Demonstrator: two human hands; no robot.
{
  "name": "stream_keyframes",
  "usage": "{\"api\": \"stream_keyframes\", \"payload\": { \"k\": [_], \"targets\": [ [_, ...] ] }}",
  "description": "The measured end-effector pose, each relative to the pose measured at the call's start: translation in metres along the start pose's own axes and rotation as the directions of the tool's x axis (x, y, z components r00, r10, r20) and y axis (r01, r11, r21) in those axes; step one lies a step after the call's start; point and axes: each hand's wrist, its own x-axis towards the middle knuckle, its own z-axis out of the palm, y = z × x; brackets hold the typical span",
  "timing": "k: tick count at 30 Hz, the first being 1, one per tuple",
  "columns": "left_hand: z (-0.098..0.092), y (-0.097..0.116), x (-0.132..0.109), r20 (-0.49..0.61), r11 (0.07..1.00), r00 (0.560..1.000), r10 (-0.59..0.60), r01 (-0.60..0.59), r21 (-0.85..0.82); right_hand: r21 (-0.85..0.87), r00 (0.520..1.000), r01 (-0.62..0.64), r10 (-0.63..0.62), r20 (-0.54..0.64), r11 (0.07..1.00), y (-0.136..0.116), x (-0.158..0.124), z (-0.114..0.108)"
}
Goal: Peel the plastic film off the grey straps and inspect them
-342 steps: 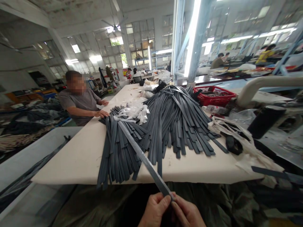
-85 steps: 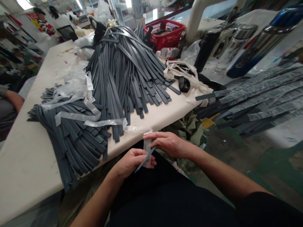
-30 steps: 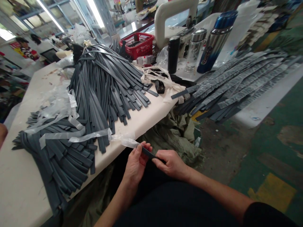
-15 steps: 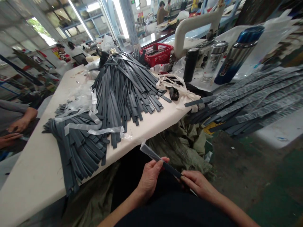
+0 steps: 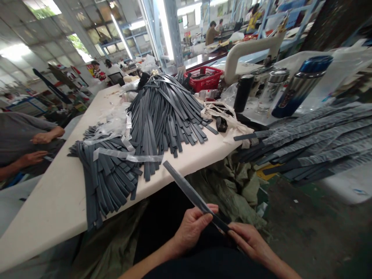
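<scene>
Drawn closer together than half a second ago, two bare hands now hold a flat, dark grey, leather-like strip with a longer stretch reaching past the left hand, its far end pointing up toward the edge of a cream-covered desk. That free end could snag the translucent white plastic tape lying just beside it in view, or nudge the fanned pile of dark grey strips underneath; a careless swing would probably be the cause. With only narrow grips on it, the strip might also twist. The left hand is nearly closed, thumb on top and fingers beneath, pinching the strip partway along. The right hand, also nearly closed, pinches it at the nearer end, where fingertips partly hide the strip.
</scene>
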Motion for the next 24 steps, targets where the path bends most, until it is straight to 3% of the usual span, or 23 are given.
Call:
{"api": "stream_keyframes", "payload": {
  "k": [2,4,6,9,10,11,13,15,17,19,22,24],
  "targets": [
    [0.004,0.003,0.001,0.076,0.999,0.997,0.013,-0.017,0.049,0.019,0.994,0.095,-0.094,-0.054,0.995,-0.013,0.017,0.004],
    [-0.001,0.016,0.000,0.069,0.990,0.995,0.070,-0.078,0.118,0.039,0.975,0.198,-0.193,-0.107,0.979,-0.031,0.040,0.008],
    [-0.019,0.038,-0.006,0.033,0.960,0.985,0.168,-0.171,0.220,0.091,0.969,0.241,-0.234,-0.078,0.966,-0.052,0.065,0.011],
    [-0.066,0.071,-0.038,-0.112,0.904,0.939,0.325,-0.274,0.327,0.156,0.962,0.223,-0.242,0.122,0.962,-0.084,0.100,0.019],
    [-0.083,0.080,-0.054,-0.206,0.887,0.895,0.395,-0.314,0.338,0.168,0.949,0.224,-0.254,0.189,0.960,-0.095,0.111,0.023],
    [-0.099,0.085,-0.073,-0.306,0.860,0.824,0.478,-0.368,0.352,0.179,0.928,0.237,-0.277,0.250,0.955,-0.107,0.123,0.029],
    [-0.124,0.089,-0.113,-0.484,0.772,0.601,0.636,-0.492,0.403,0.202,0.864,0.277,-0.335,0.376,0.939,-0.130,0.145,0.043],
    [-0.140,0.083,-0.150,-0.645,0.713,0.367,0.670,-0.558,0.424,0.204,0.779,0.321,-0.380,0.499,0.925,-0.150,0.165,0.063],
    [-0.146,0.068,-0.179,-0.822,0.746,0.208,0.530,-0.575,0.336,0.157,0.700,0.373,-0.388,0.600,0.914,-0.164,0.181,0.086],
    [-0.146,0.047,-0.199,-0.954,0.794,0.128,0.272,-0.590,0.148,0.103,0.649,0.383,-0.347,0.677,0.918,-0.171,0.192,0.110],
    [-0.141,0.015,-0.212,-0.992,0.755,0.095,-0.086,-0.643,-0.127,0.017,0.593,0.327,-0.219,0.775,0.945,-0.170,0.199,0.142],
    [-0.136,-0.001,-0.213,-0.964,0.685,0.108,-0.243,-0.684,-0.249,-0.054,0.575,0.326,-0.153,0.804,0.944,-0.168,0.198,0.153]
  ]
}}
